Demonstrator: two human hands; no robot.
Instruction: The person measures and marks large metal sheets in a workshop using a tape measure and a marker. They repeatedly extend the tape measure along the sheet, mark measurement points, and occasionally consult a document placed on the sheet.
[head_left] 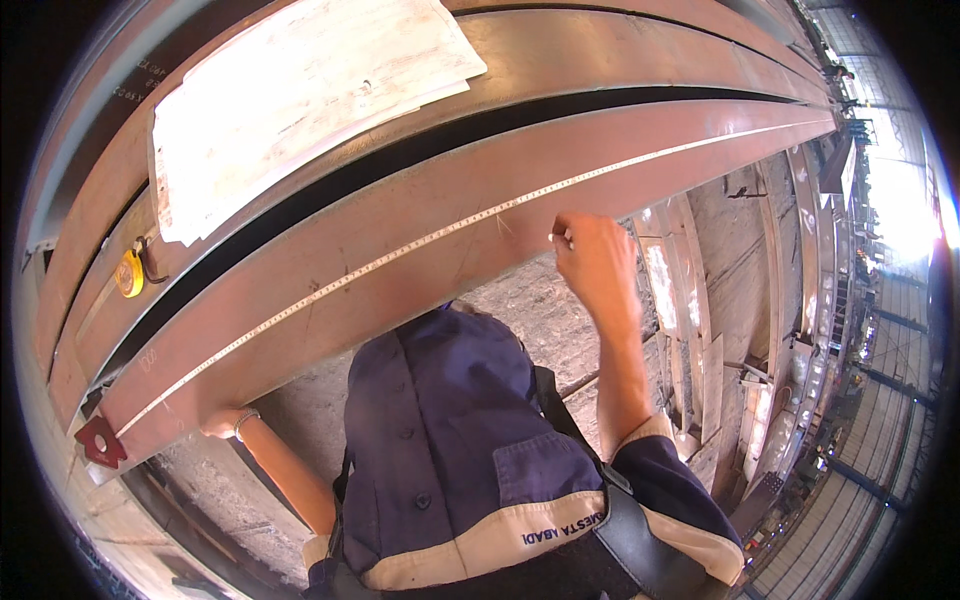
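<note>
A long reddish-brown steel beam (440, 220) crosses in front of me. Along its top face lies a pale measuring tape (385, 258), running from the left end toward the far right. My right hand (597, 258) is raised near the beam's near edge, thumb and fingertips pinched on a small white piece of chalk (552, 238). Left of it, thin pale marks (502, 224) show beside the tape. My left hand (226, 421) is at the beam's near edge toward the left end; its fingers are hard to make out. A dark red plate with a hole (101, 442) sits at the tape's left end.
White paper sheets (320, 95) lie on the steel behind, with a yellow tape measure case (129, 274) left of them. A dark gap (330, 190) separates the beams. More steel pieces (690, 290) lie on the right, over rough ground (530, 305).
</note>
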